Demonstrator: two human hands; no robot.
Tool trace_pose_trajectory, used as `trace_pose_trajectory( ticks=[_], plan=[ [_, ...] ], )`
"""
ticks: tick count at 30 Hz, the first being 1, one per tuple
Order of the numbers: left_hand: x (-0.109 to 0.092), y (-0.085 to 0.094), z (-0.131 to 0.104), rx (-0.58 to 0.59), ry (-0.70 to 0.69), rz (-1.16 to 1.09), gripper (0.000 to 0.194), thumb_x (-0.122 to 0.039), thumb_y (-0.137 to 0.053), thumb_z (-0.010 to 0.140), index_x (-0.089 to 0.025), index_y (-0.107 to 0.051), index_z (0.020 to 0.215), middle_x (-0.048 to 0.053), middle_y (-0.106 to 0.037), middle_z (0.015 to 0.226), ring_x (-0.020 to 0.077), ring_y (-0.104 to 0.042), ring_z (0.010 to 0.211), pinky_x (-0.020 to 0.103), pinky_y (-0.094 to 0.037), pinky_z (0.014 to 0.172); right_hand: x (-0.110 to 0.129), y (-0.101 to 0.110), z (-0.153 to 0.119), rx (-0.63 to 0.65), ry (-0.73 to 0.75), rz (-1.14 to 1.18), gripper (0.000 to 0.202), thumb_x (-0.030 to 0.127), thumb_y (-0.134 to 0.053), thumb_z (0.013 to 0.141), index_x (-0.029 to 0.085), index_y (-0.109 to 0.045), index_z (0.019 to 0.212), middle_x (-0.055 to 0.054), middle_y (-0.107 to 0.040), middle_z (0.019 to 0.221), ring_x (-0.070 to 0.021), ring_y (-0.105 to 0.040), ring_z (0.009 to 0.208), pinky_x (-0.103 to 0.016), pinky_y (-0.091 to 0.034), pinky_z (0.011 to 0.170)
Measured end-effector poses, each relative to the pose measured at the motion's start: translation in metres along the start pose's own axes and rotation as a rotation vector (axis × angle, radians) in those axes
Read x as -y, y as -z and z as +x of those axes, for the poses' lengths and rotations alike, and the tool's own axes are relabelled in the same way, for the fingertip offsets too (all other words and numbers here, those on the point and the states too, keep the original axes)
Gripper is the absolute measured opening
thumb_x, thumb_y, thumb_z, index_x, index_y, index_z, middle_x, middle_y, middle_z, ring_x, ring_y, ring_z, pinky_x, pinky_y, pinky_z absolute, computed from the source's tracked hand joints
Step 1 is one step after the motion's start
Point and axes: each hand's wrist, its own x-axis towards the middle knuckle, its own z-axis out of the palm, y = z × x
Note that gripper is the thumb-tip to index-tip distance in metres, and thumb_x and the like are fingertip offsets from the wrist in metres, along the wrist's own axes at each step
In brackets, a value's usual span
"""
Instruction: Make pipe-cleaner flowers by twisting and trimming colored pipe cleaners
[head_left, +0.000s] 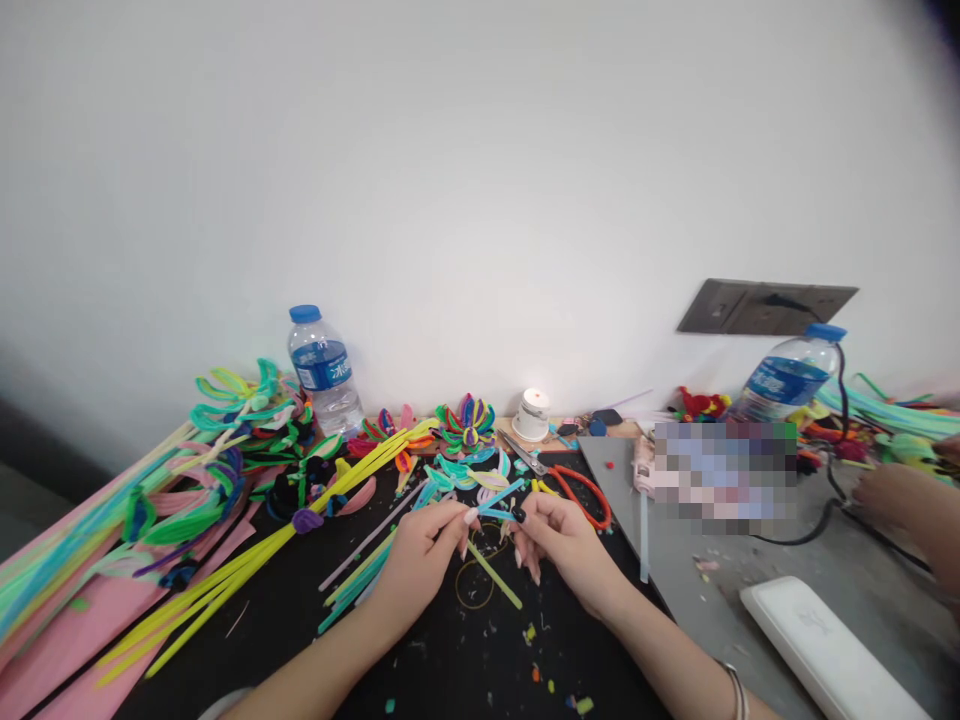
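Between my two hands is a light blue pipe cleaner [501,499], bent so that its strands cross. My left hand [429,548] pinches its left end between thumb and forefinger. At the other end, my right hand [556,538] grips it with dark-nailed thumb and fingers. Below them a yellow-green pipe cleaner [495,575] lies on the black mat [450,660], beside a thin ring [475,586]. Scissors with orange handles [592,500] lie just beyond my right hand. Teal pipe cleaners [352,598] run partly hidden behind my left forearm.
Pipe-cleaner flowers [466,424] and long yellow stems [225,570] spread to the left. Water bottles [324,370] stand by the wall. A white spool [532,415] sits at the back. Rightward are a glue gun [643,470], a white case [825,640], a black cable [844,410] and another person's hand [896,500].
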Motion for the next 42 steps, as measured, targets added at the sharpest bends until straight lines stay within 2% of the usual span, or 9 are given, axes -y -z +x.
trace_pose_trajectory(
  ticks=[9,12,14,16,19,23,27,34,42],
  plan=[
    [0.000,-0.001,0.001,-0.035,0.089,-0.094,0.040,-0.038,-0.042,0.089,-0.017,-0.051,0.056,-0.004,-0.046,0.053,0.0133,-0.047,0.057,0.023,-0.035,0.060,0.002,-0.002,-0.009,-0.037,0.152,-0.382,0.028,0.036,-0.051,0.086,0.018,-0.050,0.065,0.002,-0.057,0.053,-0.0082,-0.045,0.042,-0.020,-0.036,0.045],
    [0.000,-0.001,0.004,-0.006,0.135,-0.175,0.039,-0.040,-0.044,0.087,-0.016,-0.054,0.058,-0.004,-0.044,0.050,0.0120,-0.044,0.052,0.022,-0.034,0.056,0.002,-0.001,-0.009,-0.055,0.201,-0.444,0.015,0.029,-0.056,0.082,0.018,-0.055,0.071,0.001,-0.058,0.057,-0.0097,-0.048,0.047,-0.021,-0.038,0.048],
    [0.000,0.000,0.005,0.046,0.169,-0.244,0.038,-0.042,-0.045,0.086,-0.016,-0.056,0.061,-0.005,-0.044,0.049,0.0100,-0.039,0.046,0.021,-0.030,0.050,0.002,0.000,-0.007,-0.098,0.249,-0.445,0.013,0.025,-0.064,0.074,0.019,-0.057,0.083,0.000,-0.060,0.068,-0.0114,-0.051,0.053,-0.022,-0.041,0.049],
    [0.001,0.000,0.006,0.115,0.200,-0.316,0.037,-0.044,-0.046,0.085,-0.015,-0.058,0.064,-0.005,-0.044,0.048,0.0080,-0.032,0.042,0.020,-0.025,0.045,0.002,0.003,-0.006,-0.157,0.316,-0.480,0.029,0.021,-0.070,0.068,0.021,-0.056,0.094,-0.003,-0.061,0.085,-0.0127,-0.053,0.059,-0.022,-0.041,0.049],
    [0.001,-0.001,0.005,0.242,0.245,-0.408,0.037,-0.044,-0.048,0.084,-0.014,-0.058,0.065,-0.006,-0.043,0.046,0.0064,-0.027,0.039,0.020,-0.019,0.042,0.002,0.007,-0.006,-0.188,0.422,-0.660,0.032,0.019,-0.068,0.071,0.024,-0.058,0.102,-0.006,-0.061,0.104,-0.0115,-0.050,0.057,-0.023,-0.041,0.049],
    [0.000,-0.002,0.002,0.405,0.248,-0.422,0.035,-0.042,-0.049,0.084,-0.013,-0.059,0.065,-0.006,-0.046,0.046,0.0057,-0.029,0.039,0.019,-0.018,0.040,0.001,0.008,-0.006,-0.033,0.487,-0.820,0.013,0.026,-0.060,0.082,0.023,-0.066,0.093,-0.004,-0.068,0.085,-0.0136,-0.055,0.057,-0.025,-0.043,0.056],
    [0.000,-0.003,0.001,0.454,0.228,-0.347,0.036,-0.042,-0.049,0.083,-0.013,-0.059,0.065,-0.005,-0.048,0.049,0.0060,-0.033,0.041,0.019,-0.021,0.041,0.003,0.006,-0.006,0.084,0.480,-0.843,0.013,0.026,-0.057,0.085,0.019,-0.068,0.082,-0.004,-0.067,0.073,-0.0144,-0.058,0.061,-0.023,-0.042,0.057],
    [0.003,-0.004,0.004,0.456,0.306,-0.446,0.039,-0.050,-0.053,0.080,-0.013,-0.056,0.068,-0.005,-0.049,0.051,0.0044,-0.030,0.039,0.019,-0.018,0.039,0.003,0.005,-0.005,0.084,0.471,-0.786,0.010,0.017,-0.060,0.081,0.017,-0.067,0.075,-0.003,-0.064,0.067,-0.0119,-0.055,0.058,-0.020,-0.040,0.054],
    [0.007,-0.005,0.004,0.495,0.368,-0.740,0.033,-0.046,-0.062,0.077,-0.013,-0.055,0.076,-0.004,-0.052,0.059,0.0034,-0.027,0.043,0.018,-0.019,0.041,-0.001,0.005,-0.004,0.016,0.170,-0.503,0.012,0.023,-0.059,0.077,0.016,-0.061,0.068,0.001,-0.058,0.056,-0.0074,-0.048,0.034,-0.017,-0.036,0.035]
  ],
)
